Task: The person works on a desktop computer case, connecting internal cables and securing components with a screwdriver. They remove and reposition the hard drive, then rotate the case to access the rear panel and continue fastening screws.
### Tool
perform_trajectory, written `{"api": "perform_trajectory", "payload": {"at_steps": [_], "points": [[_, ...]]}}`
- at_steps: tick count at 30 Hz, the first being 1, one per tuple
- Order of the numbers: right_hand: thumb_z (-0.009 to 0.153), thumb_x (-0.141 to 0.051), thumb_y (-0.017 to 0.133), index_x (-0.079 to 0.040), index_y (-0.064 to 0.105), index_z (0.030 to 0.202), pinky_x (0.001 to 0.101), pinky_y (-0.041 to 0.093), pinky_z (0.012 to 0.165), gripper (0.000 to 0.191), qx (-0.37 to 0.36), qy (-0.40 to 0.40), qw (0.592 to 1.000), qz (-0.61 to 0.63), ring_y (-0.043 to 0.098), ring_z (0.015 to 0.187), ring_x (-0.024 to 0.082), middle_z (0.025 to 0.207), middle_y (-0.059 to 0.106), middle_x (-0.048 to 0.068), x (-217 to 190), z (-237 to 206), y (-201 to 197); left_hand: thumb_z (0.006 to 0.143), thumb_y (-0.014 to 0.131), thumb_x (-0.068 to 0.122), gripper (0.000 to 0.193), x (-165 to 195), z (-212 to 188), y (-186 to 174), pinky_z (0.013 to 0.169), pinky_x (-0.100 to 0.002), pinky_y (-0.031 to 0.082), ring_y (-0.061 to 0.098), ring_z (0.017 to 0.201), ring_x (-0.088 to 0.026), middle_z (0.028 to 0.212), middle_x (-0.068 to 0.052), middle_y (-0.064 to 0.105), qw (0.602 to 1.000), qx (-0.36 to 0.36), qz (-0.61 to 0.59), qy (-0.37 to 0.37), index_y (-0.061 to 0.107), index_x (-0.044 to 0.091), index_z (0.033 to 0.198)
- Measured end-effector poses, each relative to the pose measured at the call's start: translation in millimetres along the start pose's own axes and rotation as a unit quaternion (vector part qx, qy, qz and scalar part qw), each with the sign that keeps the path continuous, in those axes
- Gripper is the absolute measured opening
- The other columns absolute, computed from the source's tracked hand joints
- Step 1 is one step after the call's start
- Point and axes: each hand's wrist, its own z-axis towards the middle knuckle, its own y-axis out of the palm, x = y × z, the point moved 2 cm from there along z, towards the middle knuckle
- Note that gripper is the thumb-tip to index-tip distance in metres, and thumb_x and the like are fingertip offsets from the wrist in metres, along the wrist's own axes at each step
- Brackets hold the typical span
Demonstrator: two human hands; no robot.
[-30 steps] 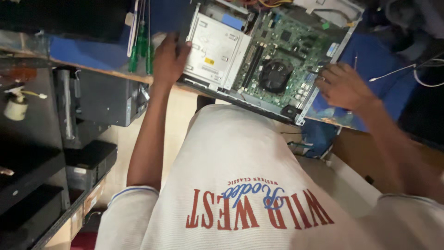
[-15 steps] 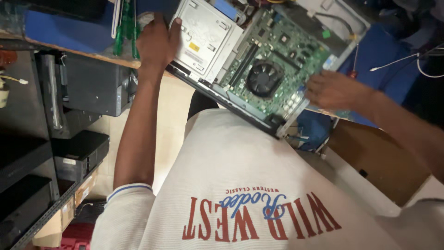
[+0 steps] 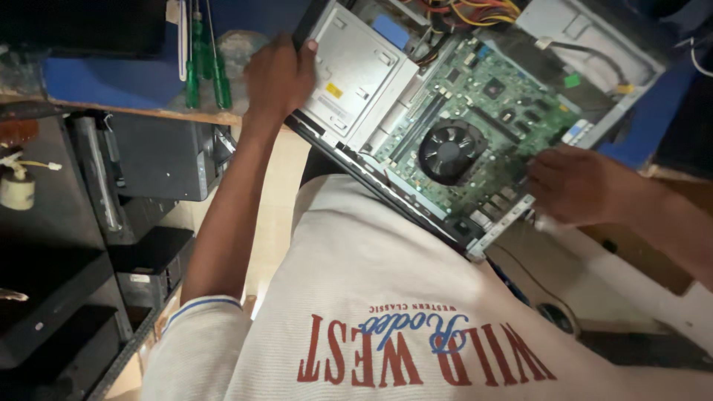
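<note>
Fingers of left hand (image 3: 278, 78) and right hand (image 3: 575, 186), curled, apparently grip opposite edges of the open grey metal computer case (image 3: 416, 126): heavy, rigid; its green circuit board (image 3: 483, 126) fragile.

Green circuit board (image 3: 490, 119), black fan (image 3: 451, 151), green-handled screwdrivers (image 3: 208, 67).

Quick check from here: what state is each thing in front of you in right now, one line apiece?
Computer case: cover off, insides showing, tilted on the bench edge.
Circuit board: mounted inside the case, uncovered.
Fan: seated on the board; spinning or not, cannot tell.
Drive cage: in place, metal lid shut.
Left hand: gripping the case's corner.
Right hand: gripping the case's rear edge.
Screwdrivers: lying on the bench, untouched.
</note>
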Motion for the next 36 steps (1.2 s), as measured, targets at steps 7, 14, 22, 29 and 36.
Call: {"api": "perform_trajectory", "payload": {"at_steps": [7,14,22,29,36], "points": [[0.07,-0.023,0.074,-0.004,0.074,0.089,0.0482,0.055,0.078,0.027,-0.012,-0.053,0.998,-0.023,0.067,0.096,0.035,0.097,0.07,0.013,-24.8,-42.6,-21.2,0.105,0.049,0.041,0.045,-4.6,24.8,28.6,0.081,-0.06,0.049,0.065,0.094,-0.052,0.102,-0.029,0.07,0.998,-0.021,-0.035,0.051,0.064,-0.001,0.108],[0.059,-0.052,0.082,-0.022,0.069,0.066,0.0464,0.047,0.058,0.034,0.098,0.103,0.982,0.12,0.061,0.071,0.026,0.081,0.068,0.006,-7.4,-47.3,-50.8,0.105,0.044,0.046,0.049,-0.6,74.8,57.2,0.088,-0.06,0.044,0.061,0.101,-0.052,0.11,-0.029,0.068,0.994,-0.08,-0.038,0.057,0.061,0.003,0.121],[0.072,-0.061,0.076,-0.018,0.062,0.076,0.036,0.048,0.048,0.046,-0.155,0.201,0.955,0.152,0.054,0.052,0.021,0.061,0.055,0.002,16.8,-26.4,-117.4,0.103,0.065,0.036,0.041,60.0,95.4,5.5,0.088,-0.05,0.05,0.066,0.105,-0.045,0.113,-0.023,0.071,0.967,0.034,-0.1,0.23,0.06,0.003,0.127],[0.09,-0.037,0.067,0.001,0.066,0.078,0.0388,0.042,0.042,0.04,0.222,0.288,0.896,0.254,0.052,0.043,0.02,0.06,0.058,0.01,9.1,15.0,-194.7,0.117,0.052,0.04,0.042,92.5,-32.1,-137.4,0.11,-0.036,0.051,0.067,0.124,-0.023,0.132,-0.013,0.069,0.843,0.036,-0.476,0.249,0.058,0.002,0.134],[0.097,-0.036,0.067,0.01,0.071,0.088,0.0411,0.048,0.05,0.047,0.198,0.374,0.878,0.226,0.057,0.047,0.029,0.061,0.06,0.023,55.7,74.1,-261.3,0.105,0.061,0.057,0.078,119.4,-52.6,-206.8,0.122,-0.036,0.039,0.048,0.142,-0.024,0.152,-0.018,0.047,0.844,0.147,-0.352,0.377,0.036,0.0,0.153]]}}
